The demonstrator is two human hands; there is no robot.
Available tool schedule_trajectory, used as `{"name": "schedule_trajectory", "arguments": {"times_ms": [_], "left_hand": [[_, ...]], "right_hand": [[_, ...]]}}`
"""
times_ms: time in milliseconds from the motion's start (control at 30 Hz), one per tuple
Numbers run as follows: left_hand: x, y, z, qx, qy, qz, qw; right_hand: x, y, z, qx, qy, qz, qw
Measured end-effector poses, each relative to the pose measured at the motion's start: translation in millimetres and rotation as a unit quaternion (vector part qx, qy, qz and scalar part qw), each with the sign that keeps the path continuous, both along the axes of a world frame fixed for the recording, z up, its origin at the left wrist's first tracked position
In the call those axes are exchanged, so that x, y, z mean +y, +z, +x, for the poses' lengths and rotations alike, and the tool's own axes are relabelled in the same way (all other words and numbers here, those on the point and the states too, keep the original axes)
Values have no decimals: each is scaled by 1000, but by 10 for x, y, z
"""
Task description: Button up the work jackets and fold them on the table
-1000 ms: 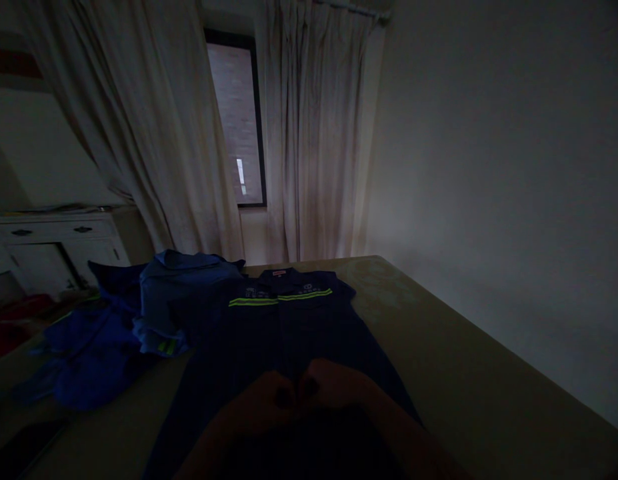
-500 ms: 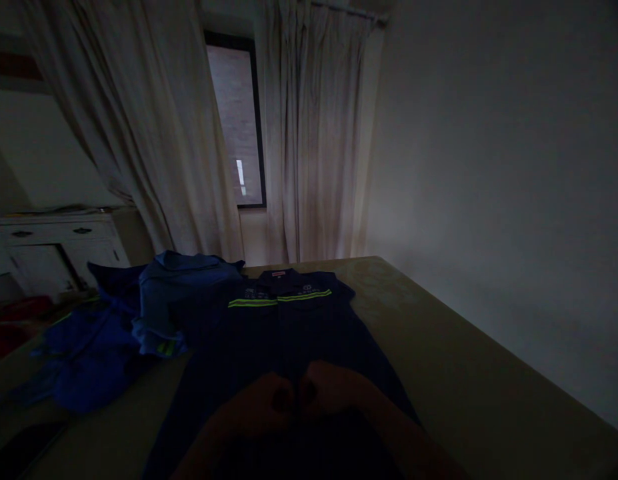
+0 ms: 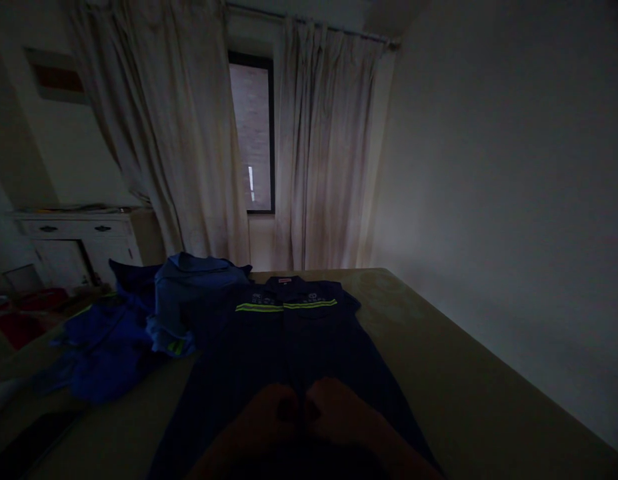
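Dark navy work jacket (image 3: 319, 340) is lying face-up on the counter (image 3: 469, 373), centre of frame, collar (image 3: 301, 287) pointing away, lower end running out at the bottom edge. A yellow-green stripe (image 3: 311, 305) is crossing the chest, and the front seam is running down the middle.

Left hand (image 3: 269, 410) and right hand (image 3: 336, 403) are sitting just beside each other over that seam, bottom centre, fingers curled inward. Grip: too dark to call — can't tell whether either hand is clamping cloth or only resting on it.

Step looks like working the front seam with both hands. To do it well, I'd be lining up the two front edges first, holding one side steady while the other hand does the fine work, and pulling lightly so the chest stripe isn't skewing. More light would be helping; navy on shadow is hiding the edges.

Outward: a lighter blue garment (image 3: 176, 300) is lying bunched just left of the jacket, a bright blue garment (image 3: 109, 353) beside it nearer the left edge. A flat dark object (image 3: 36, 440) is lying lower left — can't identify it. Behind: white cabinet (image 3: 63, 230) standing left, curtains (image 3: 189, 133) hanging upper left to centre.
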State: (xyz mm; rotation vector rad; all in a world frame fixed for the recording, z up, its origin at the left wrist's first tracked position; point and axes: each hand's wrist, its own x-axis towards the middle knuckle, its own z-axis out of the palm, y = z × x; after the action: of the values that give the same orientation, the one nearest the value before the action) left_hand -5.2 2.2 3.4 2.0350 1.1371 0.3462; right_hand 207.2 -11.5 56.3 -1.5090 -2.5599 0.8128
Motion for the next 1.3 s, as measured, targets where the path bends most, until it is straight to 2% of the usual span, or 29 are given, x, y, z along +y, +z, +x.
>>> {"name": "schedule_trajectory", "arguments": {"times_ms": [100,200,333,433,533,733,867,1033,1167,1300], "left_hand": [[-74,7,22,-3,29,30,999],[-108,75,32,-5,20,38,999],[-103,32,28,17,2,101,995],[-97,-73,23,48,-23,164,985],[-107,-101,20,80,-40,184,979],[-131,20,8,82,-49,186,978],[-124,81,-3,55,-54,144,987],[-139,145,-1,17,-58,130,990],[-158,151,12,-19,-24,85,996],[-143,93,28,1,21,39,999]], "right_hand": [[-45,-87,64,72,-32,-48,996],[-39,-118,107,75,-53,-10,996],[-43,-64,91,38,-23,12,999],[-59,-27,81,50,0,29,998],[-61,-36,77,66,13,53,996],[-21,-125,83,77,-8,25,997],[-14,-139,101,93,-4,1,996],[-29,-148,75,87,21,23,996],[-27,-179,55,51,36,55,996],[-28,-185,51,13,45,71,996]]}}
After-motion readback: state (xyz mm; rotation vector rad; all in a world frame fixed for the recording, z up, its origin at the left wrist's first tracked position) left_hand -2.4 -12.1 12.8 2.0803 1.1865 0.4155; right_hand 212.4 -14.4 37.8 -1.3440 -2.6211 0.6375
